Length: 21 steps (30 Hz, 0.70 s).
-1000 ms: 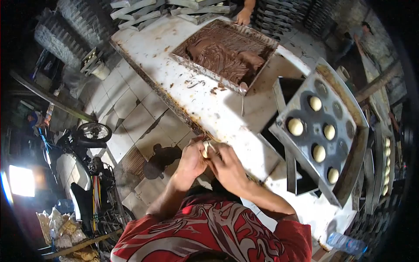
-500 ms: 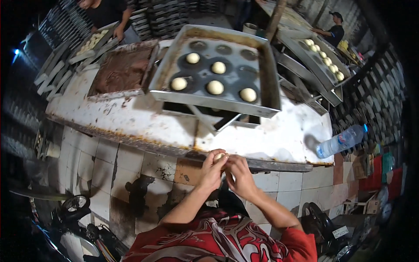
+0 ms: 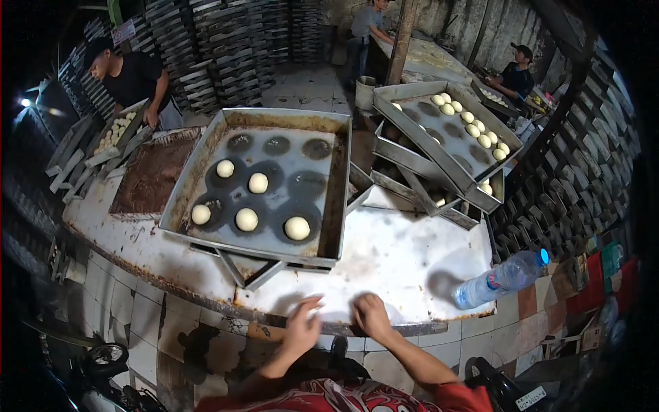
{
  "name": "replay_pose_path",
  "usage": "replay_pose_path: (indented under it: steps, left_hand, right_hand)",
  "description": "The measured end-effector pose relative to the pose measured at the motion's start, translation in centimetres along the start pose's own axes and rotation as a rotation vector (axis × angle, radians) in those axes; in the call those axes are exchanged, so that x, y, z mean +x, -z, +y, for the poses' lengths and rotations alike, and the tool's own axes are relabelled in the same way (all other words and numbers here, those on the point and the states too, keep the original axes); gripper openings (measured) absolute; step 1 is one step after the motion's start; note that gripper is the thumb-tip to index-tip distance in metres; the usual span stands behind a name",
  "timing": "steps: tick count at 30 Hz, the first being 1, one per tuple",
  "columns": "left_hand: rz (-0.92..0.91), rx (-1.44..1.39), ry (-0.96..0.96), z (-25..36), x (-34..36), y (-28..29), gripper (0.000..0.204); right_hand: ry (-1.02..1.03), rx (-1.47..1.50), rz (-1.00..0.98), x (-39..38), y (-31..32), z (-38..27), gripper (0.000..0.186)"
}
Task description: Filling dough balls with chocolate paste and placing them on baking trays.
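My left hand [image 3: 302, 327] hovers over the front edge of the white table [image 3: 398, 247], its fingers stretched and apart. Beside it, my right hand [image 3: 371, 316] is curled with knuckles up; whatever may lie inside the fingers is hidden. Ahead and to the left, a metal tray [image 3: 336, 199] rests on top of other trays. Dough balls sit in it, among them one at the near right [image 3: 297, 228] and one in the middle [image 3: 258, 182]. Dark greasy round patches mark the tray's bottom around and behind the balls.
A brown-smeared shallow tray [image 3: 147, 178] lies at the left. Tilted stacked trays with dough balls [image 3: 412, 161] stand at the back right. A water bottle [image 3: 501, 278] is at the right edge. One person [image 3: 141, 79] handles a tray at the left; others work farther back.
My hands have parted; before, they met around a small piece of dough. The view has tilted up, so trays and table sit lower in it. The tray's dough balls look unchanged.
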<state>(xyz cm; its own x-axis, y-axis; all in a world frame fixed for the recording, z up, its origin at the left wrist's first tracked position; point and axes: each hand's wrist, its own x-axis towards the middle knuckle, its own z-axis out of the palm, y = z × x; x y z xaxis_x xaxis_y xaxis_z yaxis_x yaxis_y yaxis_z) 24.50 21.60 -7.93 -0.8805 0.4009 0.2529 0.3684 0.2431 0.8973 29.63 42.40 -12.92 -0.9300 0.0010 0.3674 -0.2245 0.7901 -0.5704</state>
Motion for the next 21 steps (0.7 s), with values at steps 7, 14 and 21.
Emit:
replay_pose_path:
  steps: [7, 14, 21]
  left_hand:
    - [0.104, -0.135, 0.216, -3.9, -5.4, 6.4, 0.019]
    - [-0.333, -0.271, 0.223, -5.2, -2.1, 13.9, 0.017]
    - [-0.522, -0.278, 0.224, -6.5, 0.0, 18.6, 0.023]
  right_hand:
    - [-0.347, -0.275, 0.288, 7.1, 1.6, 7.6, 0.014]
    - [-0.703, -0.381, -0.472, 2.6, 2.9, -1.4, 0.031]
    - [0.085, -0.003, -0.05, 24.7, 13.7, -18.2, 0.022]
